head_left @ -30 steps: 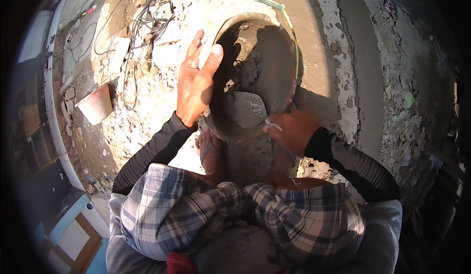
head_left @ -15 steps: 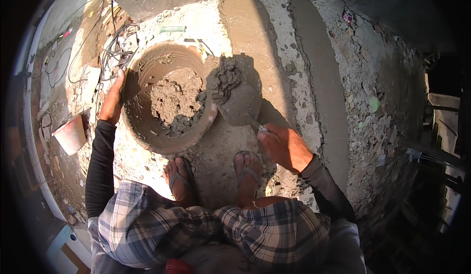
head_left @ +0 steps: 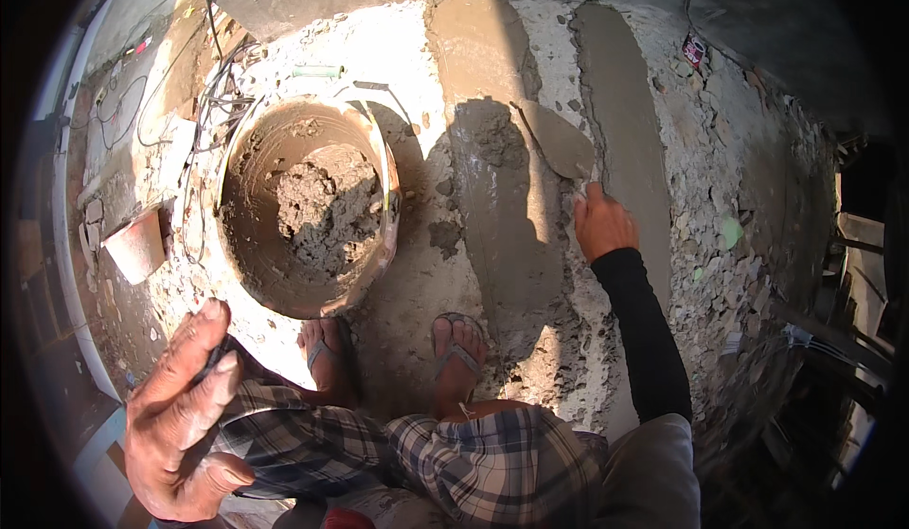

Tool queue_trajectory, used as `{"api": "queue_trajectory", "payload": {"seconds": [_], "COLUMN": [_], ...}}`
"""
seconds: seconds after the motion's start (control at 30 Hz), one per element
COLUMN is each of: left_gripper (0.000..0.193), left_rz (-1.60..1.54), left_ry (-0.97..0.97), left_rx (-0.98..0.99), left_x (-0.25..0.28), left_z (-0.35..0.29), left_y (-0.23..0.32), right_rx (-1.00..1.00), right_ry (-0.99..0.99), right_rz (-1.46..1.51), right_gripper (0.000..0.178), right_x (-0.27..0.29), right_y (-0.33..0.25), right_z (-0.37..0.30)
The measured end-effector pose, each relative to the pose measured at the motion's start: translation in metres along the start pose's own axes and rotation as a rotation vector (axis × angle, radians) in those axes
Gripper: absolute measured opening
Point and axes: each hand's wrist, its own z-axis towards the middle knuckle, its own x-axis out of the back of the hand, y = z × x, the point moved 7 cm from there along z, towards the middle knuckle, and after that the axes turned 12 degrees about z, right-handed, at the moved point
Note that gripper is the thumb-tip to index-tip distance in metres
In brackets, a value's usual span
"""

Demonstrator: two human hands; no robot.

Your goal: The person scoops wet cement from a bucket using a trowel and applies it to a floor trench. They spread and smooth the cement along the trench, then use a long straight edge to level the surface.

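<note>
Head cam: R hand [head_left: 604,224] w/ trowel [head_left: 561,141] nr mortar strip [head_left: 620,74]

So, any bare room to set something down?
The shaded ground between the mortar bucket, the right foot and the wide mortar strip. Crowded: left of the bucket, with black cables and a pail, and where the right hand holds the trowel.

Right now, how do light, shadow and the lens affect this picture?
Head view: hard sunlight washes out the pale ground beyond the bucket; dark shadow covers part of the wet mortar strip; black fisheye vignetting hides the corners, and the far right is too dim to read clearly.
</note>
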Motion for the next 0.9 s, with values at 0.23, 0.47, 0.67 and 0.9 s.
{"api": "queue_trajectory", "payload": {"seconds": [0.23,0.47,0.67,0.9], "left_gripper": [0.073,0.069,0.065,0.069], "left_rz": [0.121,0.171,0.121,0.062], "left_ry": [-0.357,-0.386,-0.355,-0.419], "left_rx": [-0.007,0.087,0.158,0.188], "left_x": [-0.091,-0.078,-0.080,-0.085], "left_z": [0.061,0.076,0.074,0.074], "left_y": [0.018,0.026,0.014,0.013], "right_rx": [0.329,0.573,0.542,0.338], "right_ry": [-0.189,-0.309,-0.331,-0.277], "right_rz": [-0.087,-0.290,-0.324,-0.171], "right_gripper": [0.024,0.023,0.027,0.041], "right_x": [0.034,0.009,0.010,0.009], "right_y": [0.079,0.031,-0.001,-0.019], "right_z": [0.011,0.146,0.227,0.291]}}
